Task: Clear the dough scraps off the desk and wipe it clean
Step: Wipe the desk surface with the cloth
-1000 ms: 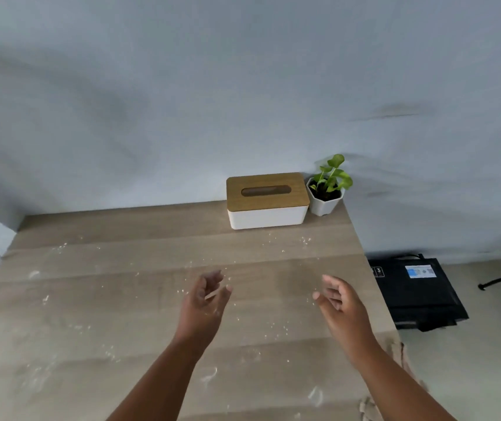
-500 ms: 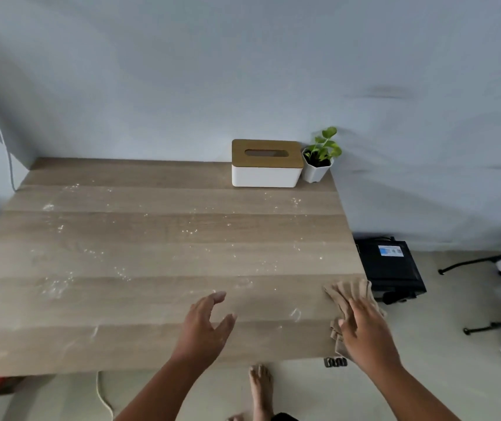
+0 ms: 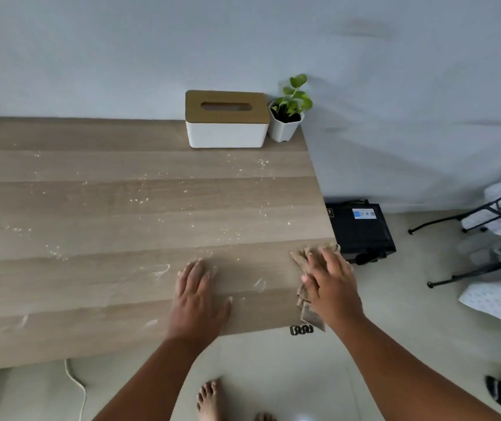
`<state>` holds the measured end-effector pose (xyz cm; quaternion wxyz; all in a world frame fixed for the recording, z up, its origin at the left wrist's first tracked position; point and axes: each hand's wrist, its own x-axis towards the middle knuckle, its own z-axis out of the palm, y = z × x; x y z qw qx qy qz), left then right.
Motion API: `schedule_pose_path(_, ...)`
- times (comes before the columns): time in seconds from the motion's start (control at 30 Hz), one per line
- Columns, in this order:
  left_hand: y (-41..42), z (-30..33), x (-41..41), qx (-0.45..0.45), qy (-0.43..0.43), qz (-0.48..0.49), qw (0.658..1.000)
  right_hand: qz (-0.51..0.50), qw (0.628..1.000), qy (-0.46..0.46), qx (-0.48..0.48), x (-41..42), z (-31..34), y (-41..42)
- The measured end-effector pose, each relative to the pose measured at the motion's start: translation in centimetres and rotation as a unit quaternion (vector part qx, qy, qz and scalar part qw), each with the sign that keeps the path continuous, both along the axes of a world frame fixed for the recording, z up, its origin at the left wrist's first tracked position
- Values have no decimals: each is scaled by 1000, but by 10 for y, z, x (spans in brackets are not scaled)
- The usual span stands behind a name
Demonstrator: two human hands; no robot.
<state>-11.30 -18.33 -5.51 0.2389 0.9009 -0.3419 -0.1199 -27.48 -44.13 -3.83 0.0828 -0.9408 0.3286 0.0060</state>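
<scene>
The cloth (image 3: 302, 259), a crumpled beige rag, lies at the near right corner of the desk (image 3: 121, 208), part of it hanging over the right edge. The right hand (image 3: 332, 284) lies on top of it with fingers spread and fairly straight, pressing rather than gripping; whether the thumb has hooked any fabric cannot be told. The left hand (image 3: 197, 296) rests flat and released on the bare wood just to the left, fingers extended, holding nothing.

The step in hand looks like taking up the cloth to begin wiping. To do it well, gather the overhanging part onto the top first, bunch the rag under the palm, and keep the left hand planted as a brace. Sweep from the far side toward the near edge in overlapping strokes, herding crumbs into one pile rather than flicking them onto the floor.

The dough scraps (image 3: 139, 199) are small pale flecks and dried smears scattered across most of the surface, thickest in the middle and left; smears likely need firmer pressure. The desk is smooth laminate with banded wood grain. At the far right stand a white tissue box (image 3: 226, 132) with a wooden lid and a small potted plant (image 3: 288, 117) in a white faceted pot, touching or nearly so; wipe around them
</scene>
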Motion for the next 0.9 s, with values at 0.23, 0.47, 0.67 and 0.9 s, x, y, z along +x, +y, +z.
schedule_pose_path(0.23, -15, -19, -11, 69, -83, 23, 994, -11, 998, -61, -7, 4, -21, -15)
schedule_pose_path(0.47, -28, -19, -10, 69, -108, 64, 990, 23, 993, -111, -17, 6, -36, -21)
schedule_pose_path(0.67, -31, -26, -6, 72, -126, 71, 987, 19, 993, -119, -16, 17, -43, -31)
schedule_pose_path(0.9, -30, -34, -3, 94, -132, 70, 984, 8, 995, -100, -11, 58, -41, -49)
